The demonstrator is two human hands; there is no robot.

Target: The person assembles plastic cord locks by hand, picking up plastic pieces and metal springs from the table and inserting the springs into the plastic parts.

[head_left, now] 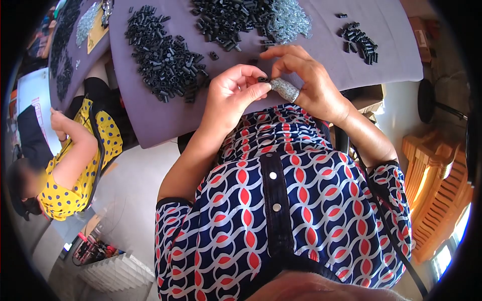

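Note:
Over the near edge of the purple-grey table, my two hands meet at a small black tube point(262, 79). My left hand point(226, 98) pinches the tube between thumb and fingertips. My right hand point(314, 83) comes in from the other side; a speckled grey wrap point(285, 90) covers its thumb, whose tip meets the tube. The right index finger is raised and bent, apart from the thumb. What lies between the right thumb and the finger behind it is partly hidden. A large pile of black tubes point(163, 57) lies left of my hands.
Further back sit another black pile point(226, 20) and a heap of small silvery pieces point(291, 21). A small group of black tubes point(360, 42) lies at right. A co-worker in a yellow dotted top point(75, 170) sits at left. A wooden chair point(434, 185) stands at right.

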